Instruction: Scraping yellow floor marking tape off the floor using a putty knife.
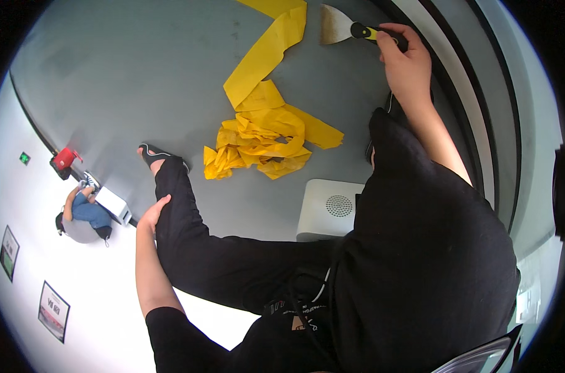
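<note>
My right hand (pixel 406 60) grips the black and yellow handle of a putty knife (pixel 338 25) at the upper right; its broad metal blade, with brownish stains, points left. My left hand (pixel 155 213) rests against the lower leg of my black trousers and holds nothing that I can see. Peeled yellow floor tape (pixel 268 56) runs down from the top edge, folds over, and ends in a crumpled heap (pixel 259 140) on the grey floor (pixel 147 70) between my feet. The blade is apart from the tape.
A white box-shaped device with a round perforated patch (pixel 324 205) stands by my right leg. Black and white bands (pixel 459 60) curve along the right. At the far left, another person (pixel 84 219) sits near a white box (pixel 112 204) and a red object (pixel 65 159).
</note>
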A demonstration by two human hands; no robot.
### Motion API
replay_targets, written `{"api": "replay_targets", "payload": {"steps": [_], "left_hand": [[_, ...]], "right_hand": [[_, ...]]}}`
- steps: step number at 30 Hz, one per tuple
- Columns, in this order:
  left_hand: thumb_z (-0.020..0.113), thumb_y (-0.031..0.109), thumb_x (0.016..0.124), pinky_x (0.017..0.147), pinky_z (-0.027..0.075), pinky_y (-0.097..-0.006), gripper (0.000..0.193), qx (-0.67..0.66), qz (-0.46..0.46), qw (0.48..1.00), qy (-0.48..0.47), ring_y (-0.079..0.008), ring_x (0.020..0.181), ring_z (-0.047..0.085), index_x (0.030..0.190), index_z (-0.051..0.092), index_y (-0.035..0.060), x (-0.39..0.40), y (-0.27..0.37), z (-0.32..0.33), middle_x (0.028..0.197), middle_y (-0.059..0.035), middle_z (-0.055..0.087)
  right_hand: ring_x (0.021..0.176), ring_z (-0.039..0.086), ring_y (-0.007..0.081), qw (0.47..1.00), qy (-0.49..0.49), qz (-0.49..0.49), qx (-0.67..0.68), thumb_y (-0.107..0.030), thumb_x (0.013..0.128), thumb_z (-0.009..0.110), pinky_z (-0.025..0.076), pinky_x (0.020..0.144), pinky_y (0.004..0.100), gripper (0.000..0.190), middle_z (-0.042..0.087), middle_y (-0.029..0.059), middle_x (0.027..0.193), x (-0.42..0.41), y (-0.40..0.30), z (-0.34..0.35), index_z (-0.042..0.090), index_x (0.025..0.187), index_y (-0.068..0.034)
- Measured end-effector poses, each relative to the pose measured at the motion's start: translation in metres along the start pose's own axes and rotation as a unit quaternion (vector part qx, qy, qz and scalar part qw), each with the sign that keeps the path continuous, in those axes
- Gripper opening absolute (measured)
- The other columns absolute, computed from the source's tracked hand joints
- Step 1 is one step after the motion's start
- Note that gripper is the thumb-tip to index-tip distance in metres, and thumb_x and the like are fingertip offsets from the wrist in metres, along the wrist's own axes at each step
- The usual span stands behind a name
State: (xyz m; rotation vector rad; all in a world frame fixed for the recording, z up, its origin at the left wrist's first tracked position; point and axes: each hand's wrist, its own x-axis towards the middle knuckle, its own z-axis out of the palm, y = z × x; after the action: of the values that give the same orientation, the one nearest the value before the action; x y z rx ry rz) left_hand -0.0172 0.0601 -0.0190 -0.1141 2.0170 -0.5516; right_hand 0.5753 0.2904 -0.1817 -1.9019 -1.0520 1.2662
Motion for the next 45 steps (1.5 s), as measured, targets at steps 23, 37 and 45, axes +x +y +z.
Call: {"api": "replay_targets", "payload": {"steps": [23,37,45], "left_hand": [[0.071,0.062,0.080,0.109,0.039,-0.0382,0.091,-0.013,-0.024,1.000,-0.004,-0.0296,0.126,0.055,0.143,0.049,-0.0002,0.006,-0.004,-0.009,0.141,-0.0174,0.055],[0.069,0.063,0.081,0.110,0.038,-0.0389,0.087,-0.008,-0.007,1.000,-0.018,-0.0288,0.129,0.053,0.145,0.048,0.0062,0.016,-0.009,-0.011,0.145,-0.0150,0.052],[0.069,0.062,0.081,0.110,0.037,-0.0384,0.088,-0.002,0.000,1.000,-0.005,-0.0275,0.130,0.052,0.145,0.048,0.0068,-0.001,0.005,0.000,0.146,-0.0148,0.051]], "right_hand": [[0.059,0.054,0.0069,0.997,-0.004,0.005,0.079,-0.021,0.093,0.065,0.041,0.053,0.0218,0.025,0.060,0.0007,0.068,0.019,0.018,0.002,0.065,0.112,-0.005],[0.062,0.052,0.0053,0.995,-0.070,0.059,0.029,-0.029,0.090,0.068,0.040,0.058,0.0226,0.033,0.059,-0.0017,0.070,0.021,0.001,0.008,0.067,0.114,-0.006],[0.064,0.055,0.0062,0.995,-0.013,-0.053,-0.087,-0.030,0.090,0.068,0.043,0.059,0.0236,0.035,0.061,0.0001,0.071,0.026,0.021,0.003,0.065,0.115,-0.006]]}}
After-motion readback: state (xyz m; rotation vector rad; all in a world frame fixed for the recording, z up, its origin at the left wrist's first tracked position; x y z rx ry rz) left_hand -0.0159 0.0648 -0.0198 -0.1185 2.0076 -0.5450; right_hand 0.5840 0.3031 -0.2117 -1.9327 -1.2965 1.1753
